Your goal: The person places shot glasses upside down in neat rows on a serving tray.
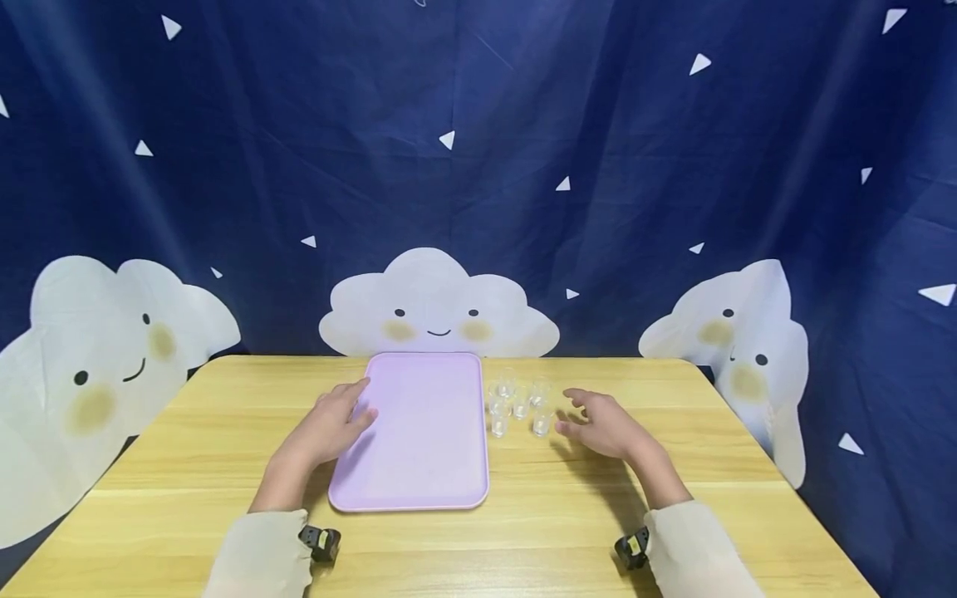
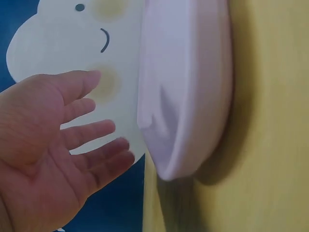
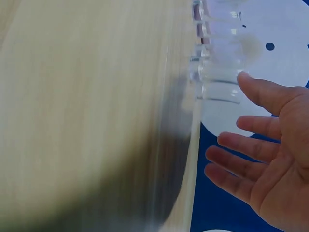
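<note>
A pale purple rectangular tray (image 1: 419, 432) lies flat on the wooden table, and nothing sits on it. My left hand (image 1: 329, 423) hovers over the tray's left edge, fingers spread and holding nothing; the left wrist view shows its palm beside the tray (image 2: 193, 96). Several small clear glasses (image 1: 520, 407) stand upright in a cluster just right of the tray. To the right of these glasses my right hand (image 1: 601, 425) is held above the table with its fingers extended. In the right wrist view, that hand's thumb appears near the nearest glass (image 3: 219, 91), with no grip on it.
The light wooden table (image 1: 561, 540) extends to both sides and in front of the tray. Behind it hangs a dark blue curtain (image 1: 508, 166) with white clouds and triangles. A small black camera is worn at each wrist.
</note>
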A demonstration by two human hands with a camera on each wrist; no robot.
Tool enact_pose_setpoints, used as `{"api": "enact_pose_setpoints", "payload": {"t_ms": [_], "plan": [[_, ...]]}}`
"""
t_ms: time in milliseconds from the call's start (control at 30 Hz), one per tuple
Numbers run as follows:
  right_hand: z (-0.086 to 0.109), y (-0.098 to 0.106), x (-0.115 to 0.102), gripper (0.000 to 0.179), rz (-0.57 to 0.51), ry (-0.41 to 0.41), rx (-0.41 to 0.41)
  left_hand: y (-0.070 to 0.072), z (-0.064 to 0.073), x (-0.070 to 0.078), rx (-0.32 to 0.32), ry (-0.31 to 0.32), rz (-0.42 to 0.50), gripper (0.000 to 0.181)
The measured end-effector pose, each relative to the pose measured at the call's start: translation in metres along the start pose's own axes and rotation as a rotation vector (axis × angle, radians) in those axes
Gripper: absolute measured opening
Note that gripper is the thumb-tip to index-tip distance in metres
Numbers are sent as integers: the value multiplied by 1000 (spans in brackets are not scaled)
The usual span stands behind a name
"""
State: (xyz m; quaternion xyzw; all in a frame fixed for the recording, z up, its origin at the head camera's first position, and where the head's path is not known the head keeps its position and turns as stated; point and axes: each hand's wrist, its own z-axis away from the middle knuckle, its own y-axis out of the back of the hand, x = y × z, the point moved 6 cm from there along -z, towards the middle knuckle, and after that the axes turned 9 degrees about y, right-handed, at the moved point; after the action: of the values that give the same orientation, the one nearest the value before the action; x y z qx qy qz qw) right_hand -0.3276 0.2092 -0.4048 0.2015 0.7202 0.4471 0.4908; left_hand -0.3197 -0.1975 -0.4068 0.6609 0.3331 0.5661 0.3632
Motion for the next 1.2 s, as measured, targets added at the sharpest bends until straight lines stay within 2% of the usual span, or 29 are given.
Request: {"api": "enact_pose_setpoints", "payload": {"t_ms": [167, 400, 767, 967, 1200], "plan": [[-4, -7, -3, 60, -88, -10, -11, -2, -1, -8, -36, 42, 80, 57], [-7, -14, -5, 57, -145, -7, -20, -3, 0, -18, -61, 91, 131, 51], [-13, -20, -5, 54, -155, 0, -9, -3, 1, -39, -48, 121, 177, 40], [-14, -20, -7, 53, -165, 22, 0, -6, 2, -49, -71, 162, 229, 37], [-16, -19, -11, 50, -177, 37, 1, -9, 2, -50, -104, 217, 263, 38]]}}
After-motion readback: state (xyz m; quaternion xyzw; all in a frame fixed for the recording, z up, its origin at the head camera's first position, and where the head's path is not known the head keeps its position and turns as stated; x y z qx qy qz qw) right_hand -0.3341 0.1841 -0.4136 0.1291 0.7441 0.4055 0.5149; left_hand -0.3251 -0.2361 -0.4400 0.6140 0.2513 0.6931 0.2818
